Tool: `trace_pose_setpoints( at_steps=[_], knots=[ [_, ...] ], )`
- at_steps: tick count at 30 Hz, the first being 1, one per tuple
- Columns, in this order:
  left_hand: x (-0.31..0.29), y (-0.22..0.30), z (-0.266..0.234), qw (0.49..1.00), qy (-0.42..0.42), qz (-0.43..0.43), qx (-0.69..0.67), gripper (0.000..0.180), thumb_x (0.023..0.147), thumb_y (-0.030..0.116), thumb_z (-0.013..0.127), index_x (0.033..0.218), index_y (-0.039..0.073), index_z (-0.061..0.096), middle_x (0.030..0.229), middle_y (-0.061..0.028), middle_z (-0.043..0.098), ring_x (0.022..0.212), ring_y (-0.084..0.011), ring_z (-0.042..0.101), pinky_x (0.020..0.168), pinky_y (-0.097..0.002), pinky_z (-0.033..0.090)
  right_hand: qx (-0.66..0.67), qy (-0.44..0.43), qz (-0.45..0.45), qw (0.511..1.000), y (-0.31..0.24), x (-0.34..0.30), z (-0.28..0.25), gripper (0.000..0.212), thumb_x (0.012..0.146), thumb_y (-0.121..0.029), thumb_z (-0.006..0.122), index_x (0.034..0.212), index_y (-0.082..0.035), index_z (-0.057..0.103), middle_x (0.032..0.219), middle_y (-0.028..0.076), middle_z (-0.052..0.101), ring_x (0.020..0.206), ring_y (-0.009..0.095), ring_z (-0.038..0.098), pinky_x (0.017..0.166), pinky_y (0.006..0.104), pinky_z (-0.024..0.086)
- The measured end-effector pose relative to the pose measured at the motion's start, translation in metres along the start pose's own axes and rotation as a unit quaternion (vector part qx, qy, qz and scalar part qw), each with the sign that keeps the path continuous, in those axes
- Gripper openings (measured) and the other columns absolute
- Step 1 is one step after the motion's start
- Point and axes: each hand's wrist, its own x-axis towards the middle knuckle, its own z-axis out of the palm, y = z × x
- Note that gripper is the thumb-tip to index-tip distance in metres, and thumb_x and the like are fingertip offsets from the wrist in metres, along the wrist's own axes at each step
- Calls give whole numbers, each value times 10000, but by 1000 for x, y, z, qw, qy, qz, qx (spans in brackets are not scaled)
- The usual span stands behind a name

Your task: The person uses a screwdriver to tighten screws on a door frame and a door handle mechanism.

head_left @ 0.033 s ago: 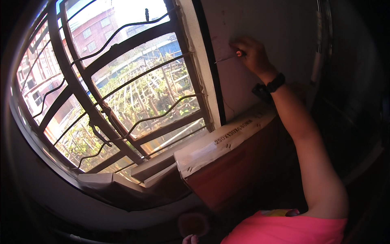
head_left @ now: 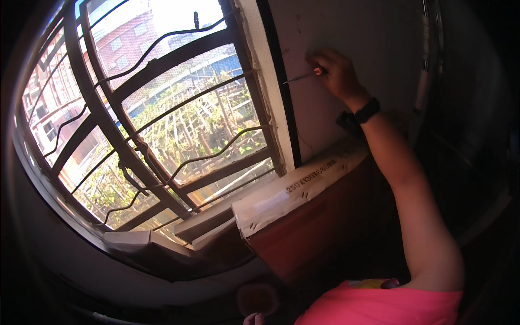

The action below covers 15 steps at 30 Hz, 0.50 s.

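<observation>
Right hand (head_left: 337, 74) closed round screwdriver (head_left: 303, 77), shaft pointing left, tip at black strip (head_left: 289, 119) by window (head_left: 179, 53), contact unclear, box (head_left: 273, 203) below, left hand (head_left: 253, 319) mostly cut off at lower edge, grip can't be told.

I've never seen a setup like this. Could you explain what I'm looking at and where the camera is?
No machine here: these are a person's bare hands, seen from a camera worn on the head. The right hand grips a thin tool, apparently a screwdriver, its tip pointing toward the dark strip beside a barred window. Only fingertips of the left hand show, at the bottom edge. A long box sits lower down, next to the window.
</observation>
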Motion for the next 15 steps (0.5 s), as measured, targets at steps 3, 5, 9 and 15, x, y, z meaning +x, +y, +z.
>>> trace_pose_setpoints(
  at_steps=[3, 5, 9, 15],
  knots=[
    [3, 1, 2, 1000, -5, -8, -5, 122, 859, 70, 670, 957, 1, 652, 843, -28, 629, 715, -106, 569, 650, -234, 485, 0, 36, 50, 998, -3, 4, 9, 81, 849, -86, 612, 887, -19, 636, 851, 143, 623, 746, 306, 622, 647, 356, 500],
    [2, 2, 4, 1000, -4, -6, -11, 120, 860, 70, 668, 958, 3, 653, 846, -28, 629, 721, -106, 571, 655, -233, 486, 31, 65, 87, 994, 3, 5, 13, 74, 846, -96, 619, 859, -24, 629, 809, 130, 621, 715, 291, 616, 634, 352, 492],
    [4, 4, 6, 1000, -6, -8, -13, 118, 861, 69, 667, 958, 5, 654, 857, -28, 631, 741, -113, 581, 672, -233, 494, 19, 84, 255, 963, 16, 10, 9, 145, 880, -129, 591, 836, 6, 622, 684, 133, 607, 651, 237, 621, 620, 325, 478],
    [6, 5, 5, 1000, -21, -5, 8, 121, 863, 71, 665, 957, -3, 651, 869, -40, 636, 769, -125, 600, 693, -243, 508, 317, 80, 292, 899, 3, 19, 4, 223, 905, -188, 568, 826, 5, 648, 705, 63, 644, 631, 141, 603, 567, 284, 448]
  ],
)
